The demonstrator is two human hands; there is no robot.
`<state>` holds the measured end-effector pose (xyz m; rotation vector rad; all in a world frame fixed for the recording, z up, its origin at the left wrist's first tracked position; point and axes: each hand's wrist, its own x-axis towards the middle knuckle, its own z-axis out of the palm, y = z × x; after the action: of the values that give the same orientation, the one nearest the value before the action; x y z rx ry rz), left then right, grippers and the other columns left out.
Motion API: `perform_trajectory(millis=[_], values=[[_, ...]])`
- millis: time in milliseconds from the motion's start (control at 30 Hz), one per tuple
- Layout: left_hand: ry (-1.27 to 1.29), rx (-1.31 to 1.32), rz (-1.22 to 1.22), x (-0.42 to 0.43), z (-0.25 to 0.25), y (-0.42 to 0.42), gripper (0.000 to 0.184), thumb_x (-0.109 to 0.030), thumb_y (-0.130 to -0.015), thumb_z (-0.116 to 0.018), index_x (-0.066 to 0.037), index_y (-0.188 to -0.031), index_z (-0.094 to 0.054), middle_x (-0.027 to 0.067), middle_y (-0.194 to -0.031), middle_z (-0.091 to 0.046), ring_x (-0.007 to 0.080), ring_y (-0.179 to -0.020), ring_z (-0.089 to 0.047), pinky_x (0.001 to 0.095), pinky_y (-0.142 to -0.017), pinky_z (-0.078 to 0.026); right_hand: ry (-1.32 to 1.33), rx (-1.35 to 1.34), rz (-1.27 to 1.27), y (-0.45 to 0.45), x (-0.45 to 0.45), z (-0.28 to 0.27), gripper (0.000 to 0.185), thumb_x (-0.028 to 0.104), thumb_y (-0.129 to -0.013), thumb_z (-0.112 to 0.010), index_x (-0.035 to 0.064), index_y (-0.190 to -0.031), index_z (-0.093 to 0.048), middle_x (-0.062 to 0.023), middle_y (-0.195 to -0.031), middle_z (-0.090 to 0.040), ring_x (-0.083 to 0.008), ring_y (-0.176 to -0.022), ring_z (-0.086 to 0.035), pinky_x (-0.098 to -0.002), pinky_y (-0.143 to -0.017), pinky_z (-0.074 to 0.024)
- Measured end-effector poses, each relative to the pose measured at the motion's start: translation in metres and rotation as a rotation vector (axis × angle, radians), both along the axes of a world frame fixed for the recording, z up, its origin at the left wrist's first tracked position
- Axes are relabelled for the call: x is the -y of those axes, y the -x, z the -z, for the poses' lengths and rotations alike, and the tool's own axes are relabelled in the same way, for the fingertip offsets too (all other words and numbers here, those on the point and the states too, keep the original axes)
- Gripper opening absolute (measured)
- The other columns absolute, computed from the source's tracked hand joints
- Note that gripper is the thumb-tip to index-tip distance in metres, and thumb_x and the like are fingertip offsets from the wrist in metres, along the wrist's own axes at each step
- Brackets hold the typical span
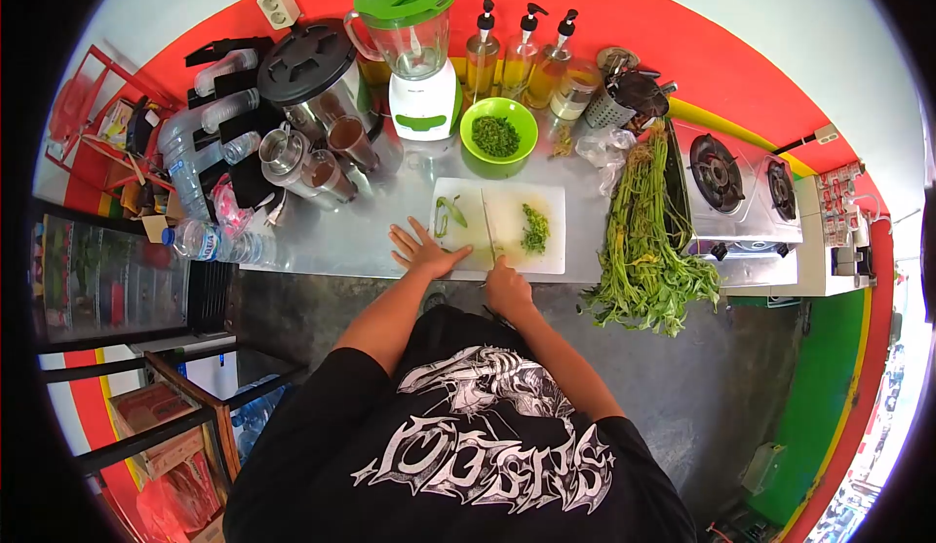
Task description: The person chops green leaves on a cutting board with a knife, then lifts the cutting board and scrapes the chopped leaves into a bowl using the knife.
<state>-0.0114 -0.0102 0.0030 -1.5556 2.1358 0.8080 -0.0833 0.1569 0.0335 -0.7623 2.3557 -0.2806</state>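
Observation:
My right hand [508,290] is closed around the handle of a knife [488,224], whose blade points away from me over the white cutting board [553,258]. Fingers spread, my left hand [426,252] lies flat at the board's left edge, partly on the metal counter. A small heap of chopped greens [534,228] is on the right half of the board. Some larger green pieces [450,213] lie on its left half. Just behind the board, a lime-green bowl [527,132] holds finely chopped greens [495,136].
A large bundle of leafy stalks [639,241] hangs over the counter's front edge, beside the gas stove [746,187]. A blender [421,65], pump bottles [520,54] and a steel container [317,75] stand behind. Plastic water bottles [219,243] are at left.

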Motion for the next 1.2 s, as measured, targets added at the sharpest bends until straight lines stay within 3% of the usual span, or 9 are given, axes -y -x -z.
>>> perform_trajectory(millis=[167, 433, 500, 567, 633, 700, 967, 1067, 1200], values=[[-0.119, 0.161, 0.024, 0.011, -0.005, 0.010, 0.159, -0.088, -0.057, -0.068, -0.007, -0.148, 0.033, 0.0303, -0.152, 0.037, 0.0433, -0.142, 0.034, 0.0633, -0.115, 0.006, -0.030, -0.073, -0.091, 0.005, 0.006, -0.001, 0.031, 0.015, -0.092, -0.051, -0.0030, -0.117, -0.043, -0.0317, -0.106, -0.067, -0.0479, -0.100, -0.066, -0.0548, -0.085, -0.0537], [-0.191, 0.301, 0.062, 0.015, -0.020, 0.021, 0.158, -0.090, -0.058, -0.065, -0.008, -0.147, 0.035, 0.0282, -0.151, 0.040, 0.0416, -0.143, 0.035, 0.0622, -0.116, 0.002, -0.090, 0.011, -0.035, 0.002, 0.004, -0.003, 0.032, 0.021, -0.095, -0.051, -0.0016, -0.117, -0.045, -0.0313, -0.106, -0.067, -0.0466, -0.101, -0.066, -0.0538, -0.088, -0.0523], [-0.163, 0.279, 0.055, 0.014, -0.024, 0.020, 0.157, -0.090, -0.059, -0.065, -0.005, -0.148, 0.033, 0.0289, -0.155, 0.032, 0.0445, -0.146, 0.026, 0.0624, -0.116, 0.001, -0.080, 0.008, -0.041, 0.007, 0.007, -0.001, 0.033, 0.023, -0.095, -0.051, -0.0014, -0.117, -0.045, -0.0314, -0.106, -0.066, -0.0468, -0.101, -0.066, -0.0538, -0.090, -0.0516], [-0.235, 0.182, 0.049, 0.024, 0.065, 0.014, 0.154, -0.084, -0.062, -0.069, -0.007, -0.147, 0.035, 0.0307, -0.150, 0.038, 0.0427, -0.142, 0.035, 0.0624, -0.115, 0.005, -0.148, 0.026, -0.086, 0.014, 0.012, -0.010, 0.035, 0.025, -0.096, -0.052, -0.0013, -0.118, -0.044, -0.0323, -0.107, -0.066, -0.0475, -0.101, -0.066, -0.0550, -0.090, -0.0505], [-0.225, 0.163, 0.058, 0.025, 0.055, 0.011, 0.154, -0.083, -0.063, -0.070, -0.007, -0.148, 0.034, 0.0311, -0.151, 0.038, 0.0427, -0.142, 0.035, 0.0623, -0.115, 0.006, -0.141, 0.049, -0.108, 0.014, 0.015, -0.024, 0.036, 0.021, -0.094, -0.053, -0.0031, -0.120, -0.043, -0.0308, -0.106, -0.067, -0.0463, -0.102, -0.066, -0.0530, -0.089, -0.0521], [-0.181, 0.187, 0.027, 0.013, -0.031, 0.014, 0.154, -0.082, -0.063, -0.070, -0.006, -0.148, 0.033, 0.0316, -0.151, 0.036, 0.0427, -0.143, 0.034, 0.0622, -0.114, 0.008, -0.136, 0.073, -0.122, 0.012, 0.016, -0.025, 0.039, 0.017, -0.093, -0.054, -0.0049, -0.122, -0.042, -0.0293, -0.106, -0.068, -0.0452, -0.102, -0.067, -0.0511, -0.088, -0.0537], [-0.167, 0.129, 0.052, 0.013, 0.021, 0.009, 0.154, -0.084, -0.063, -0.068, -0.005, -0.148, 0.032, 0.0343, -0.151, 0.035, 0.0446, -0.141, 0.035, 0.0643, -0.112, 0.011, -0.130, 0.176, -0.142, 0.033, 0.012, -0.032, 0.036, 0.019, -0.093, -0.049, -0.0056, -0.120, -0.048, -0.0331, -0.115, -0.064, -0.0463, -0.109, -0.063, -0.0513, -0.095, -0.0495], [-0.148, 0.177, 0.037, 0.011, -0.014, 0.013, 0.154, -0.085, -0.063, -0.067, -0.004, -0.147, 0.034, 0.0350, -0.150, 0.036, 0.0448, -0.141, 0.036, 0.0656, -0.111, 0.012, -0.121, 0.149, -0.103, 0.021, 0.009, -0.026, 0.036, 0.022, -0.094, -0.050, -0.0043, -0.118, -0.046, -0.0334, -0.111, -0.064, -0.0468, -0.107, -0.063, -0.0525, -0.093, -0.0493], [-0.133, 0.148, 0.046, 0.010, -0.018, 0.011, 0.154, -0.084, -0.063, -0.067, -0.004, -0.148, 0.033, 0.0349, -0.150, 0.036, 0.0451, -0.141, 0.035, 0.0656, -0.111, 0.012, -0.112, 0.014, 0.019, -0.008, 0.020, -0.001, 0.038, 0.026, -0.095, -0.055, -0.0018, -0.118, -0.043, -0.0323, -0.108, -0.065, -0.0477, -0.105, -0.063, -0.0542, -0.092, -0.0494]])
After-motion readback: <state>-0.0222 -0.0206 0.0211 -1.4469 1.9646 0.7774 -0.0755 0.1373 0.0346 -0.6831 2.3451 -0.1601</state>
